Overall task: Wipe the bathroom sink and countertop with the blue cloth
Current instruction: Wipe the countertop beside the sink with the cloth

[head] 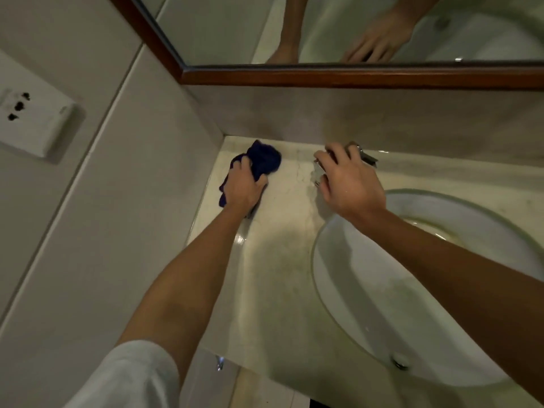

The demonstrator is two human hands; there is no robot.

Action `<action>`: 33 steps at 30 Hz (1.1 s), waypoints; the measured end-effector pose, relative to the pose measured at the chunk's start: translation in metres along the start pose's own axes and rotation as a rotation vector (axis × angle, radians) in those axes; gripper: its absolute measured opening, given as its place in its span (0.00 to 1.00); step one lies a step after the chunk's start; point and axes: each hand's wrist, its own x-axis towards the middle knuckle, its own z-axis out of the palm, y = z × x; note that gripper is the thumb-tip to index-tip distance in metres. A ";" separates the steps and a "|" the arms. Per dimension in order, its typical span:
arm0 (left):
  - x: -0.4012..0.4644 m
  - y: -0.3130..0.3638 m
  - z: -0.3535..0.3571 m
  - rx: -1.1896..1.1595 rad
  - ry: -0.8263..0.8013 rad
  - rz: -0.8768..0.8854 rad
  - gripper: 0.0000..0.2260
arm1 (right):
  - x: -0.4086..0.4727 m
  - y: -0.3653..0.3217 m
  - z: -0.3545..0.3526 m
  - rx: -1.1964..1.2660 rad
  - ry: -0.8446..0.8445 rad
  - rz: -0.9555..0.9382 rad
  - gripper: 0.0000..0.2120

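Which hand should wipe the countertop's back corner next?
Left. The left hand already grips the blue cloth on the countertop near that corner; the right hand has no cloth.

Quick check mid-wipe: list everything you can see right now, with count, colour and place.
blue cloth: one, dark blue, back left corner of countertop
countertop: one, cream marble, left of and behind sink
sink: one, white oval, right
clear object: one, transparent, under right fingers; blurred, kind unclear
mirror: one, brown frame, above back wall
wall socket: one, white, left wall
left hand: grips the cloth
right hand: fingers curled on the clear object
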 end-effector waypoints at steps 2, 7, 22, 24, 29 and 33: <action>0.019 0.038 0.012 0.025 0.012 0.135 0.24 | 0.000 0.001 0.003 -0.007 0.016 0.002 0.24; 0.045 0.079 0.024 0.288 -0.068 0.395 0.26 | -0.002 0.001 0.008 -0.055 0.094 -0.020 0.23; -0.018 0.008 0.005 0.448 -0.209 0.667 0.22 | -0.002 -0.001 0.000 0.012 0.022 0.003 0.21; -0.037 -0.006 0.000 0.461 -0.213 0.674 0.22 | -0.002 -0.001 -0.001 0.012 0.025 0.002 0.22; -0.103 -0.049 -0.005 0.393 -0.184 0.616 0.20 | -0.003 -0.002 -0.002 0.005 0.025 0.001 0.22; -0.183 -0.059 0.003 0.295 -0.133 0.433 0.19 | -0.003 -0.001 -0.003 0.002 0.016 -0.008 0.23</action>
